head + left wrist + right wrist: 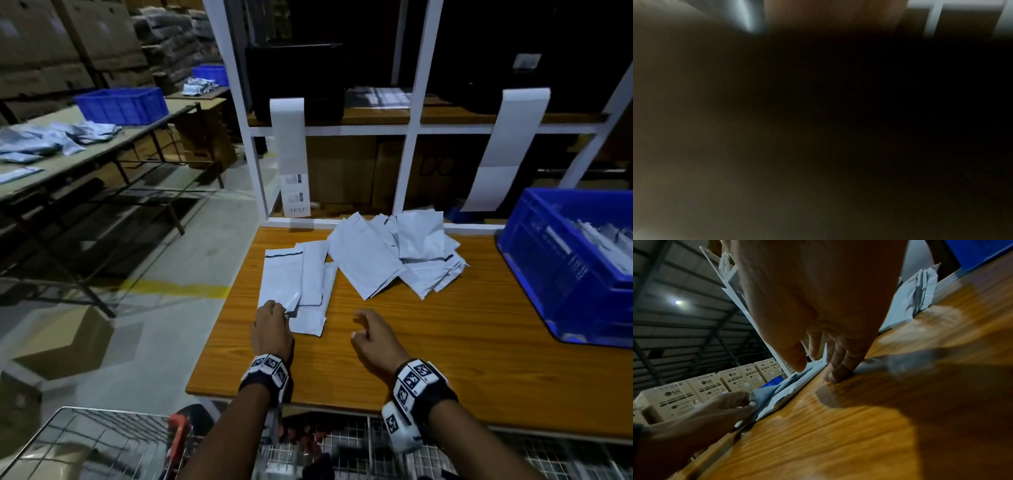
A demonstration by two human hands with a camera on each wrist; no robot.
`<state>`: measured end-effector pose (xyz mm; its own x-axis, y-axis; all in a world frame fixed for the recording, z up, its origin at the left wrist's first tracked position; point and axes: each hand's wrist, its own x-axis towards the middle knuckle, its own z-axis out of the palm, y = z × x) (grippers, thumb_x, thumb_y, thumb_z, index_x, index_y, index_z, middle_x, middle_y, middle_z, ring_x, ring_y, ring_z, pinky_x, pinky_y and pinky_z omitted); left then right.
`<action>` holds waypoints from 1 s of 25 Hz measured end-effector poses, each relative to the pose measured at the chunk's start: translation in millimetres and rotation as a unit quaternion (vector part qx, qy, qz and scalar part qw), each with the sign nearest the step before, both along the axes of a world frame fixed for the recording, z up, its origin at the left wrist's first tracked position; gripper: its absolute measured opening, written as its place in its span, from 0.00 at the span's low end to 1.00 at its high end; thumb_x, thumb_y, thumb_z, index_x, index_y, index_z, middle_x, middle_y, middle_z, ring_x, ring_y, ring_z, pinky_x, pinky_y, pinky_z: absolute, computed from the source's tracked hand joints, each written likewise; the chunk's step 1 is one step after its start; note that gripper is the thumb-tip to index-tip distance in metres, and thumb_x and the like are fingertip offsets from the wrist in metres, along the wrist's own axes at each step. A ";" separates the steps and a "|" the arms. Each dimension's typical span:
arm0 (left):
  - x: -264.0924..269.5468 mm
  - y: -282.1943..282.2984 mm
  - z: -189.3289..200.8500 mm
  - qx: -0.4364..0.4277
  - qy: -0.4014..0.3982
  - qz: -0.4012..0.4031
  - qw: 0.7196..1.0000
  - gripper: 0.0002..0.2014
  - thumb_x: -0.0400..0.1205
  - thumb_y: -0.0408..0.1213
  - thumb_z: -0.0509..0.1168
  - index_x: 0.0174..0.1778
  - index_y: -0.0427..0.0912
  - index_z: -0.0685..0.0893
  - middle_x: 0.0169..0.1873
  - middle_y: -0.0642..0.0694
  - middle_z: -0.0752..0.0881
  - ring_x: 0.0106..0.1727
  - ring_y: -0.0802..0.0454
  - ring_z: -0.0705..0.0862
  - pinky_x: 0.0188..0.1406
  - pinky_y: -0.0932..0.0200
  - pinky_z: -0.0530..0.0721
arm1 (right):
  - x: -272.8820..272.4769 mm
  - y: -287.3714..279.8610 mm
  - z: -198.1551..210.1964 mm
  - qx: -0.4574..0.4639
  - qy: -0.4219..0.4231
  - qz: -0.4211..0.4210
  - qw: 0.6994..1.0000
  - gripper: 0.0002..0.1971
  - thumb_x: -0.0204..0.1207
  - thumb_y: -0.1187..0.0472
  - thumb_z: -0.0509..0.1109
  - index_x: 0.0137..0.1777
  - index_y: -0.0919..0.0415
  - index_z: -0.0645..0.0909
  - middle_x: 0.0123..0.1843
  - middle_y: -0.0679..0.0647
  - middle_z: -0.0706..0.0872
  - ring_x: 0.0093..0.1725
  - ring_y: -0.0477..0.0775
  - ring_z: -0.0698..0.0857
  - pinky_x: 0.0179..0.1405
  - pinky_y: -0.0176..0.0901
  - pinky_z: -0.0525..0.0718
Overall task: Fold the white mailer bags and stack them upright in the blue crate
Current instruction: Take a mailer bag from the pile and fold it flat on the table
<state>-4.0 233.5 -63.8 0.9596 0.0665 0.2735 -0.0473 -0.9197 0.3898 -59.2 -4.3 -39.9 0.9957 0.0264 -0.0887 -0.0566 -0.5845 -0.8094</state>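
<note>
Several white mailer bags lie flat side by side at the left of the wooden table [428,342]. My left hand [284,313] pinches the lifted near corner of the leftmost bag [279,277]; the right wrist view shows this pinch, left hand [753,402] on bag [766,394]. My right hand [359,325] is just right of these bags and holds nothing, its relaxed fingers [835,369] pointing down at the tabletop. A loose pile of bags [394,253] lies further back. The blue crate [565,274] at the right holds upright folded bags [603,236]. The left wrist view is dark and blurred.
A white shelf frame [260,171] rises behind the table, with two long paper strips [291,154] hanging from it. The table's left edge drops to the floor beside my left hand. A wire cart [102,442] stands below in front. Another table with a blue crate [123,104] is far left.
</note>
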 end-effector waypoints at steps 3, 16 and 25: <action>-15.2 -14.3 20.8 -0.004 0.007 -0.012 1.000 0.06 0.83 0.31 0.63 0.48 0.46 0.75 0.49 0.47 0.81 0.53 0.41 0.82 0.50 0.46 0.76 | -8.7 -11.6 2.0 0.013 -0.006 0.014 1.000 0.26 0.83 0.59 0.70 0.80 0.52 0.68 0.76 0.54 0.76 0.62 0.43 0.81 0.64 0.43 0.82; -78.7 -86.0 62.4 -0.375 -0.038 -0.203 0.904 0.19 0.88 0.53 0.54 0.44 0.39 0.72 0.35 0.42 0.77 0.36 0.51 0.77 0.34 0.56 0.72 | -29.7 -93.6 36.6 0.083 -0.188 -0.147 0.967 0.33 0.74 0.63 0.78 0.74 0.40 0.69 0.81 0.48 0.60 0.77 0.48 0.69 0.75 0.52 0.76; -76.5 -119.4 31.5 -0.342 0.097 -0.099 0.929 0.04 0.88 0.31 0.62 0.52 0.46 0.78 0.46 0.50 0.85 0.50 0.48 0.84 0.46 0.57 0.76 | -52.9 -133.3 -0.6 -0.070 -0.047 -0.075 0.994 0.28 0.79 0.45 0.72 0.78 0.48 0.72 0.85 0.56 0.63 0.83 0.53 0.62 0.78 0.38 0.65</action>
